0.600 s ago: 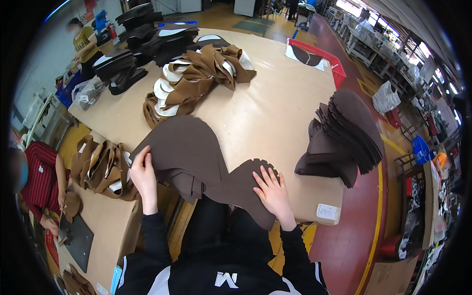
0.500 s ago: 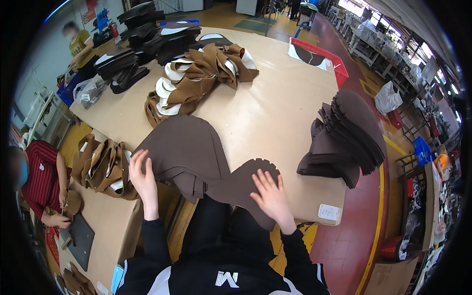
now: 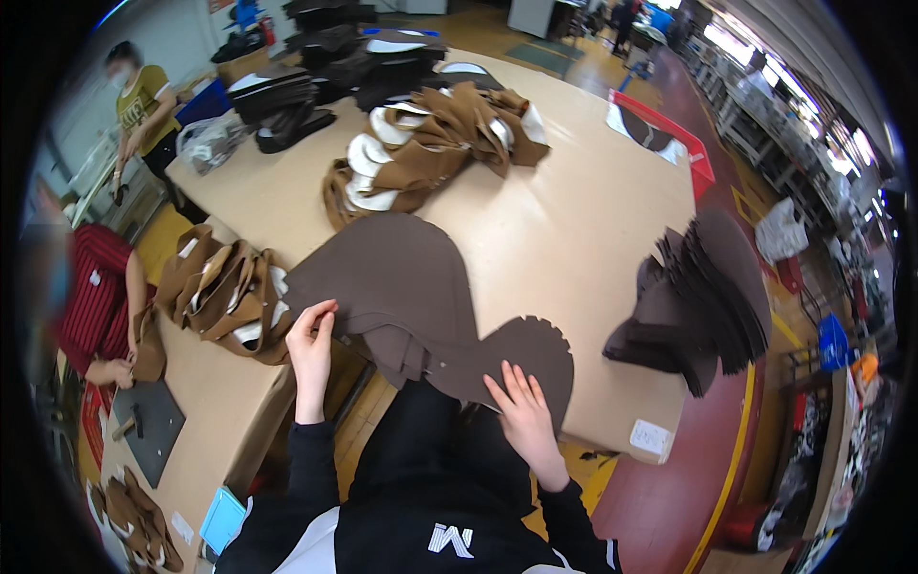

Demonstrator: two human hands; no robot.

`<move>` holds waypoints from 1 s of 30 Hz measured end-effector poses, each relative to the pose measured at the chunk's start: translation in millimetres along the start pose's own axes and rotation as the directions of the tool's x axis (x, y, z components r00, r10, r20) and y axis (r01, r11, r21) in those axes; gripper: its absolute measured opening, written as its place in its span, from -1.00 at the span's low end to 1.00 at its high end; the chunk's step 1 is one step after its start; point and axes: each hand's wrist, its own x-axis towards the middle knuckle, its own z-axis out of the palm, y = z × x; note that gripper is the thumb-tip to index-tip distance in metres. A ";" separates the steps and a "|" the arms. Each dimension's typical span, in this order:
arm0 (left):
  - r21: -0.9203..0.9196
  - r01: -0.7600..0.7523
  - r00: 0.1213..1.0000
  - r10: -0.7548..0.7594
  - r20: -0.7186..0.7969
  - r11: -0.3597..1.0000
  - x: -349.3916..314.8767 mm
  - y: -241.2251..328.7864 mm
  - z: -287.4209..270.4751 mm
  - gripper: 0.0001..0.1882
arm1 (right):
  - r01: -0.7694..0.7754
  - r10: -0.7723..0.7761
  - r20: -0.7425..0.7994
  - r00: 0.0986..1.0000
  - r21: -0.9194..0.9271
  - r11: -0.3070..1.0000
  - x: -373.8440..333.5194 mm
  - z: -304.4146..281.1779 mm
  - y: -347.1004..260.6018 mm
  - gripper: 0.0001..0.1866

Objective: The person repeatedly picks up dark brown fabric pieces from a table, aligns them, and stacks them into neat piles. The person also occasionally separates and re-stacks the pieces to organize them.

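A pile of flat dark brown cut pieces (image 3: 387, 273), smooth like leather or fabric, lies at the near edge of the table in front of me. At its left edge is my left hand (image 3: 311, 349), thumb and fingertips drawn together; what they pinch, if anything, is too small to make out. A dark brown piece with a notched, rounded end (image 3: 521, 354) extends right from the pile and overhangs the table edge towards my lap. My right hand (image 3: 524, 416) lies on its near part, fingers stretched out.
A fanned stack of dark brown pieces (image 3: 698, 297) stands on the table's right side. Lighter brown pieces with white parts (image 3: 430, 143) lie behind, more (image 3: 225, 292) at left. A red crate (image 3: 703, 163) is beyond. A co-worker in striped red (image 3: 100, 287) works at left, near a hammer (image 3: 136, 421).
My left hand has gone from spread fingers to a pinch at the pile's edge. My right hand has slid towards me on the notched piece. The whole view has shifted.
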 end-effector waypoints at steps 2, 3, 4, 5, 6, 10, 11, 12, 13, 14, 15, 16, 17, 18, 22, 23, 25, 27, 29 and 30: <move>0.028 -0.047 0.999 0.048 -0.025 0.998 9.3 7.1 -8.2 -0.81 | -0.015 0.005 0.050 0.999 0.198 0.980 -5.1 -15.5 11.0 -0.31; 0.052 -0.078 0.996 0.080 -0.029 0.996 17.0 6.6 -12.8 -0.81 | -0.039 0.007 0.098 0.995 0.329 0.943 -9.9 -25.3 20.1 -0.33; 0.042 -0.072 0.997 0.073 -0.030 0.996 24.5 7.3 -16.4 -0.80 | -0.056 0.027 0.075 0.997 0.411 0.910 -14.1 -42.3 26.3 -0.38; 0.056 -0.079 0.996 0.081 -0.036 0.995 34.4 5.3 -21.7 -0.79 | -0.069 0.050 0.052 0.997 0.489 0.870 -16.1 -59.1 30.4 -0.43; 0.069 -0.086 0.995 0.089 -0.044 0.994 45.4 -0.4 -27.4 -0.79 | -0.100 0.164 -0.068 0.984 0.548 0.831 -19.3 -66.6 34.1 -0.47; 0.342 -0.156 0.987 0.156 0.026 0.927 107.7 -37.1 -33.6 -0.60 | -0.084 0.517 -0.608 0.602 0.596 0.798 -1.4 -92.2 14.4 -0.57; 0.356 -0.076 0.996 0.056 0.065 0.931 123.4 -61.4 -33.5 -0.54 | -0.035 0.597 -0.634 0.492 0.671 0.741 7.1 -79.4 14.8 -0.57; 0.373 0.000 0.994 -0.041 0.100 0.928 138.4 -79.5 -32.2 -0.49 | 0.029 0.674 -0.636 0.376 0.735 0.677 22.3 -60.1 15.6 -0.58; 0.392 0.078 0.982 -0.139 0.128 0.916 146.4 -97.0 -38.4 -0.43 | 0.107 0.545 -0.744 0.387 0.624 0.774 35.7 -50.6 19.4 -0.55; 0.545 0.015 0.960 -0.164 0.226 0.838 148.4 -95.3 -14.9 -0.35 | 0.178 0.273 -0.863 0.425 0.376 0.909 50.0 -53.2 17.2 -0.52; 0.686 -0.059 0.937 -0.197 0.289 0.725 143.9 -89.9 -7.0 -0.27 | 0.277 0.025 -0.885 0.465 0.172 0.945 69.6 -56.1 4.7 -0.49; 0.677 -0.003 0.936 -0.236 0.261 0.736 145.2 -102.0 -4.0 -0.23 | 0.339 -0.132 -0.827 0.546 0.074 0.938 93.3 -56.7 -13.9 -0.46; 0.654 -0.027 0.946 -0.192 0.262 0.756 138.2 -87.9 4.2 -0.23 | 0.316 -0.148 -0.722 0.676 0.103 0.943 110.0 -53.3 -26.7 -0.52; 0.650 0.004 0.927 -0.246 0.282 0.760 132.5 -66.7 5.7 -0.22 | 0.288 -0.159 -0.592 0.790 0.131 0.949 127.9 -50.8 -41.2 -0.56; 0.624 0.065 0.935 -0.265 0.234 0.779 98.6 -25.1 -16.2 -0.20 | 0.359 -0.431 0.036 0.902 0.493 0.792 161.4 -0.9 -15.3 -0.63; 0.602 0.076 0.922 -0.286 0.262 0.795 91.4 -23.7 -26.8 -0.18 | 0.318 -0.352 -0.050 0.935 0.559 0.766 166.8 -11.8 -21.4 -0.63; 0.539 0.142 0.873 -0.361 0.327 0.831 80.1 -2.4 -30.4 -0.16 | 0.222 -0.080 -0.233 0.969 0.687 0.692 176.6 -13.2 -10.6 -0.55; 0.405 0.263 0.805 -0.430 0.409 0.876 75.7 -25.4 -30.2 -0.13 | 0.095 0.126 -0.408 0.904 0.480 0.872 201.9 -3.0 17.2 -0.43; 0.178 0.320 0.793 -0.366 0.487 0.931 54.1 -26.4 -2.1 -0.03 | -0.188 0.311 -0.344 0.886 0.348 0.919 215.4 29.6 69.1 -0.32; 0.154 0.317 0.829 -0.352 0.434 0.936 42.8 -39.4 16.9 -0.02 | -0.167 0.242 -0.094 0.966 0.487 0.857 216.9 44.6 102.7 -0.23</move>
